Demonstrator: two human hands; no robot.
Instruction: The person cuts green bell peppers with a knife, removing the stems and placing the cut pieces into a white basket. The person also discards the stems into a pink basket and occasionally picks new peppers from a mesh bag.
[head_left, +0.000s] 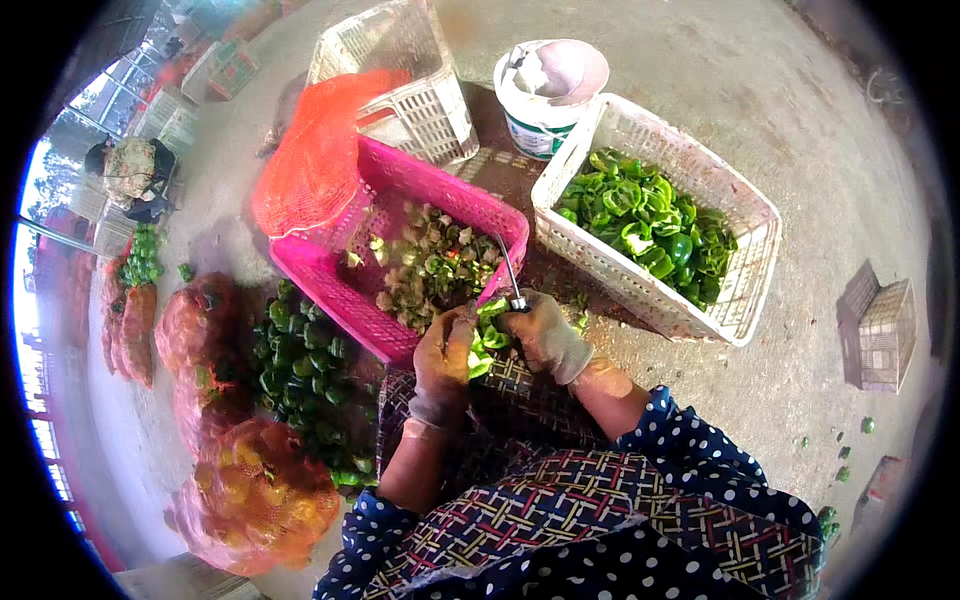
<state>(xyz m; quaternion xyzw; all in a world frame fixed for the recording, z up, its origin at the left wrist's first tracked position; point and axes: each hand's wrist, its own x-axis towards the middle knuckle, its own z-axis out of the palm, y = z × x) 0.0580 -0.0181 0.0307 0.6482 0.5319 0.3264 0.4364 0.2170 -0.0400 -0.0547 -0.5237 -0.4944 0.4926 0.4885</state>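
Observation:
Cut green bell pepper sits in the fingers of my gloved left hand, above my lap at the near edge of the pink crate. Beside it, my gloved right hand is closed around the dark handle of a thin-bladed knife. The blade points up and away, clear of the pepper. Inside the pink crate lie pepper cores and scraps. Cut green pepper pieces partly fill the white crate on the right.
Whole green peppers are heaped at my left, next to filled mesh sacks. An orange mesh bag drapes over the pink crate's far corner. A white bucket and another white crate stand beyond. Another person is far left.

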